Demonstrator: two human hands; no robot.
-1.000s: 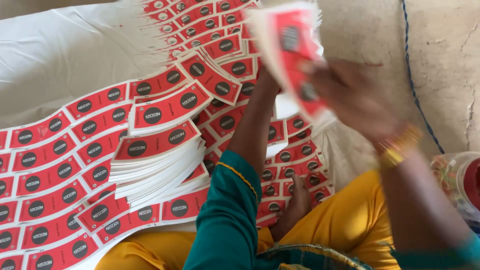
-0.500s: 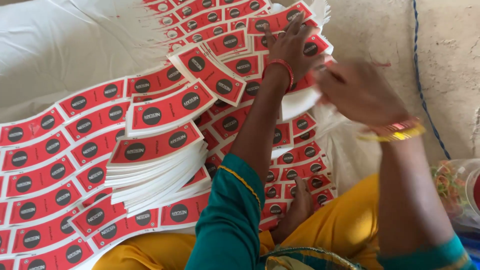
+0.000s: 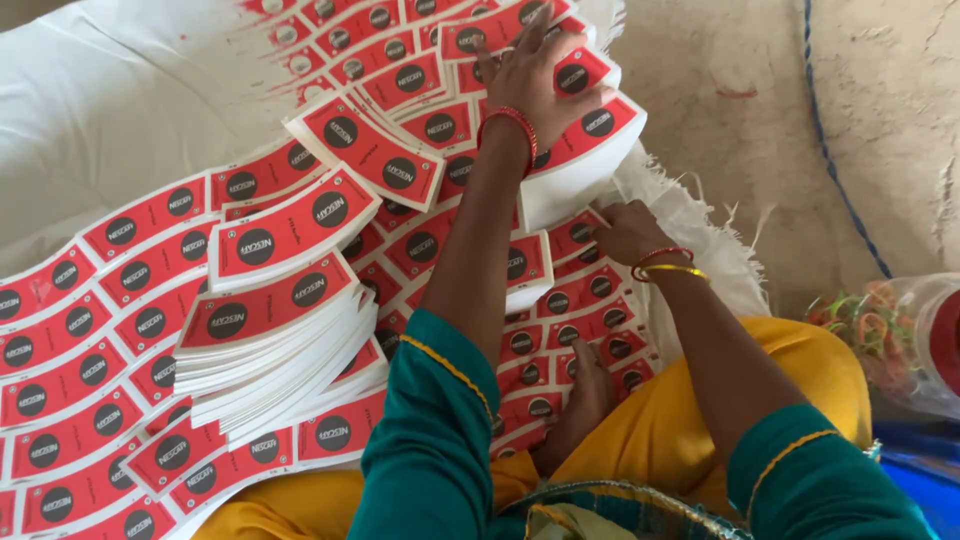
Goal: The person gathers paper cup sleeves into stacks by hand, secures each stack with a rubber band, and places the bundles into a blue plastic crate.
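A person in teal sleeves and yellow clothing sits on the floor amid red-and-white printed paper blanks (image 3: 150,320), fan-shaped sheets each bearing a dark round mark, laid in overlapping rows over a white woven cloth (image 3: 110,100). The left hand (image 3: 535,75), a red bangle on its wrist, rests fingers spread and palm down on a thick stack of blanks (image 3: 580,150) near the far right edge of the cloth; its grip is open and flat, pressing the top sheet rather than pinching it. The right hand (image 3: 628,232), wearing red and gold bangles, sits just below that stack, at the frayed right edge of the cloth, fingers curled onto the sheets there; whether its grip pinches a sheet cannot be told. A taller fanned stack of blanks (image 3: 270,340) stands near the person's left knee, with two smaller piles (image 3: 370,150) leaning between it and the far stack. On the bare concrete floor (image 3: 740,120) at right, a clear plastic bag (image 3: 890,340) holds coloured rubber bands, and a blue cord (image 3: 830,150) trails past it.
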